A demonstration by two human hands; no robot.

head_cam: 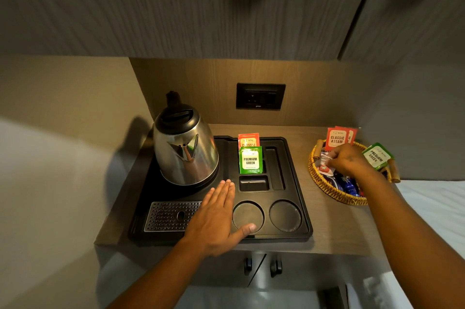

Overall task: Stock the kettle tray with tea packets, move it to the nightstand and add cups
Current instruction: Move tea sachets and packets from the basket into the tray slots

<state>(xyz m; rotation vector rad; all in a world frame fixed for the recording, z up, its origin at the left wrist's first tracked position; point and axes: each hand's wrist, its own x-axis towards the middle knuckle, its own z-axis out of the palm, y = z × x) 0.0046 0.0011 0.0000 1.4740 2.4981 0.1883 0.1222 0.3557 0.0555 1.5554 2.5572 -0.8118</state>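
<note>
The kettle tray (297,208) sits on the tabletop (334,230), its front edge close to the tabletop's front edge. It is black moulded plastic, stiff I judge, but awkward to carry: the steel kettle (186,147) stands on its back left corner and will make that side heavy, so I would lift it by both short edges and keep it level. The kettle looks smooth and could slide.

Two tea packets already stand upright in the slot near the tray's middle — a green packet (250,160) in front, a red packet (248,140) behind it. They are thin, light paper sachets, easy to crease; a pinch at the top edge should do. The two round cup wells at the front right are bare.

My left hand (216,218) lies open and flat on the tray's front, thumb reaching into the nearer well, steadying it. My right hand (349,160) is down in the wicker basket (327,187) at the tabletop's right edge, fingers curled among the sachets — whether they have closed on one I cannot tell. More red and green packets stand at the basket's back rim.
</note>
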